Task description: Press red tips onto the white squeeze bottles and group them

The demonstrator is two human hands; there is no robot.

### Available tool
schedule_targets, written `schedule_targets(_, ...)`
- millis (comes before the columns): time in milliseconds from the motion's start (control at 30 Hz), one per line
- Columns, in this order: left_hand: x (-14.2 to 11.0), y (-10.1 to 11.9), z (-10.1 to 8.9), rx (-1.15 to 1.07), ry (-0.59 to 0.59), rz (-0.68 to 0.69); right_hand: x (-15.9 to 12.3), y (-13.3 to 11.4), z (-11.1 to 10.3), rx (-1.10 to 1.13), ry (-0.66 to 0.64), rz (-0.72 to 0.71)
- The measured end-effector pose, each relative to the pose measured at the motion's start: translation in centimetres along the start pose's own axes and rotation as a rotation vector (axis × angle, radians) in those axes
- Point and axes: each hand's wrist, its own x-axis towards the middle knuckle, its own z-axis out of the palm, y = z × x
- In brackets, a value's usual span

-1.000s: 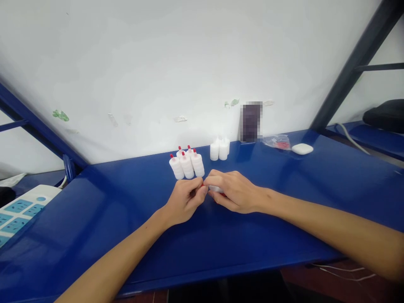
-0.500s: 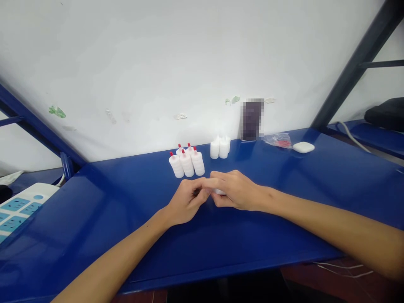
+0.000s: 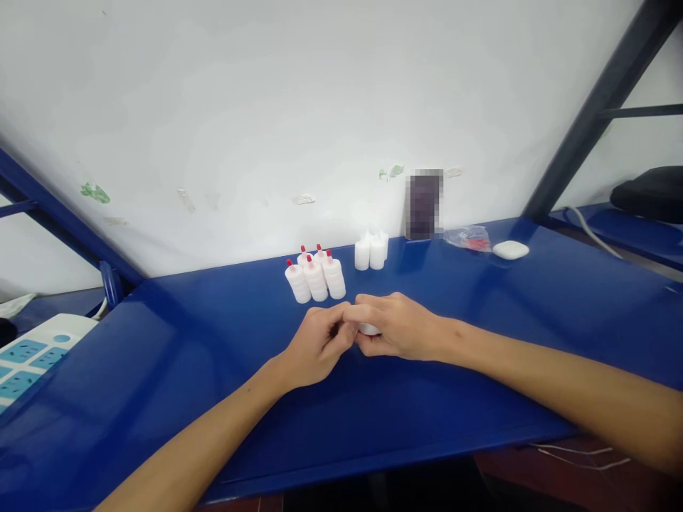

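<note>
My right hand (image 3: 398, 326) is closed around a small white bottle (image 3: 369, 329), of which only a patch shows between the fingers. My left hand (image 3: 320, 341) meets it at the bottle's left end, thumb and fingers pinched together. Whatever lies in that pinch is hidden by the fingers. Behind my hands, to the left, several white squeeze bottles (image 3: 316, 277) with red-tipped nozzles stand upright in a cluster. Right of them is a group of white bottles (image 3: 371, 250) that show no red tips.
A blurred dark phone-like panel (image 3: 424, 205) leans on the wall. Beside it lie a clear plastic bag (image 3: 469, 240) with red pieces and a white rounded case (image 3: 511, 249). A power strip (image 3: 48, 355) sits at the left edge of the blue table (image 3: 427, 419).
The left thumb and fingers have shifted slightly at the bottle's end, and the gap between them looks smaller. A little more white shows under the right fingers. The standing bottles stay put.
</note>
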Motion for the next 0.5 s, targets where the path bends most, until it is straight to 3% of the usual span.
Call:
schedule_targets(167, 0.2, -0.2, -2.9, 0.057, 0.072, -0.090, -0.2, 1.6, -0.1, -0.022, 0.134, 0.084)
schedule_targets(333, -0.2, -1.6, -6.7, 0.359, -0.236, -0.288, -0.6, 4.3, -0.7, 0.040, 0.330, 0.168)
schedule_targets(500, -0.9, -2.5, -8.1, 0.504, -0.284, -0.390, -0.5, 5.1, -0.6, 0.137, 0.371, 0.297)
